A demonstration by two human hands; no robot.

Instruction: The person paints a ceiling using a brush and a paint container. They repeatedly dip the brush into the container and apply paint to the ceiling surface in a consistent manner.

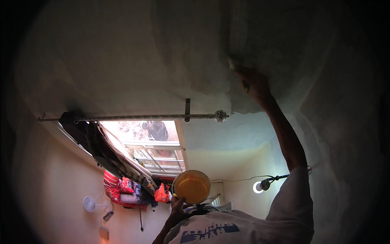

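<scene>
My right arm reaches up to the wall, and my right hand (256, 80) is closed around what looks like a paintbrush (245, 87). Its handle end shows below my fingers; a pale tip lies against the plastered wall (195, 61), and the dim light blurs the rest. Around that hand a darker patch with a ragged lower edge (248, 106) covers the plaster. Low in front of my chest, my left hand (177, 206) grips the rim side of a round bucket (192, 187). The bucket tilts toward view and looks yellow-brown inside; whether that is liquid I cannot tell.
A curtain rod (154, 117) with a round finial crosses below the painted area. From it a dark curtain (105, 150) hangs beside a bright window (162, 134). A lit bulb (258, 187) hangs at the right, a white lamp (89, 203) and red bundles (115, 187) at the left.
</scene>
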